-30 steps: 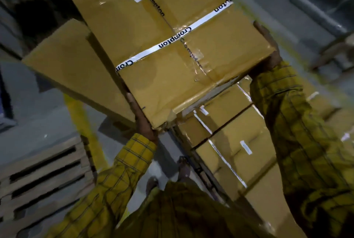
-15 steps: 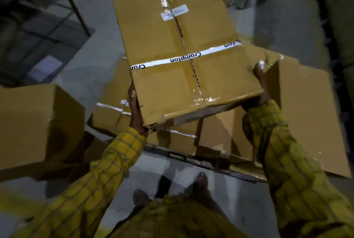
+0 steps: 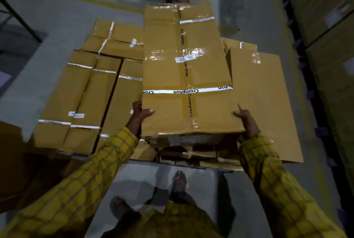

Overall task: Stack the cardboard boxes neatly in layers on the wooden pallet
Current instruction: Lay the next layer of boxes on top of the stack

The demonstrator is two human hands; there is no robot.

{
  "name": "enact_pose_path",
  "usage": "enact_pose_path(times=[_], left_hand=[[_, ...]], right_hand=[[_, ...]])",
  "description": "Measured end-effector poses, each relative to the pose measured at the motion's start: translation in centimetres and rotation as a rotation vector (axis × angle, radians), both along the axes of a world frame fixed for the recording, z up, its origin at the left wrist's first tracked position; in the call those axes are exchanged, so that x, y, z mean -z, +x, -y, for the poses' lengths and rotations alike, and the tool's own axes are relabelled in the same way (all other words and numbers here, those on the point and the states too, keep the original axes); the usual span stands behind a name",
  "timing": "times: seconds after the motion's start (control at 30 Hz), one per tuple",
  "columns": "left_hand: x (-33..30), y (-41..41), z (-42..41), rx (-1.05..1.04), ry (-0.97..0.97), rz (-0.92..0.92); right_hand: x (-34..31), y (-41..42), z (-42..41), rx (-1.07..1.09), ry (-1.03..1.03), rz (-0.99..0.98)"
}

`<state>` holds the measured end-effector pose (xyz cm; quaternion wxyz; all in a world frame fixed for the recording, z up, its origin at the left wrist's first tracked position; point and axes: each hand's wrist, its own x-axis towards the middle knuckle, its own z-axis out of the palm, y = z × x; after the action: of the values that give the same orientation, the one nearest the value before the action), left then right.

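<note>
I hold a long brown cardboard box with white printed tape bands, lengthwise in front of me above the stack. My left hand grips its near left corner, thumb on top. My right hand grips the near right corner, thumb on the top face. Below and to the left lie several similar boxes side by side in a layer. A taller box with a plain top stands to the right. The pallet beneath is hidden by the boxes.
Grey concrete floor surrounds the stack. Stacked cartons line the right edge. Another brown box sits at the far left. A metal rack leg crosses the upper left. My feet stand just before the stack.
The view swung onto the stack. The held box came down and levelled out lengthwise over the middle of the stacked boxes, both hands still on its near corners.
</note>
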<state>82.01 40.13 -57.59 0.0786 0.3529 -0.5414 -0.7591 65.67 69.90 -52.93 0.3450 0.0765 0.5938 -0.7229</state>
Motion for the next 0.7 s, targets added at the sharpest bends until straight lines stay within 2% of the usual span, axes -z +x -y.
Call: enact_pose_path(times=[0.13,0.2,0.43,0.53,0.7], left_hand=[[1.8,-1.3,-0.2,0.075,0.020,0.034],[3.0,-1.6,-0.1,0.120,0.024,0.038],[8.0,-2.3,-1.6,0.233,0.071,0.079],[9.5,-2.0,-1.8,0.262,0.033,0.116],[10.0,-1.5,-2.8,0.279,-0.010,0.122]], right_hand=[[2.9,0.3,-2.3,-0.023,0.055,0.050],[4.0,1.0,-2.7,-0.080,0.119,0.015],[6.9,0.8,-3.8,-0.044,0.721,-0.120],[7.4,1.2,-2.8,-0.067,0.986,-0.305],[7.9,1.5,-1.3,-0.103,1.265,-0.498]])
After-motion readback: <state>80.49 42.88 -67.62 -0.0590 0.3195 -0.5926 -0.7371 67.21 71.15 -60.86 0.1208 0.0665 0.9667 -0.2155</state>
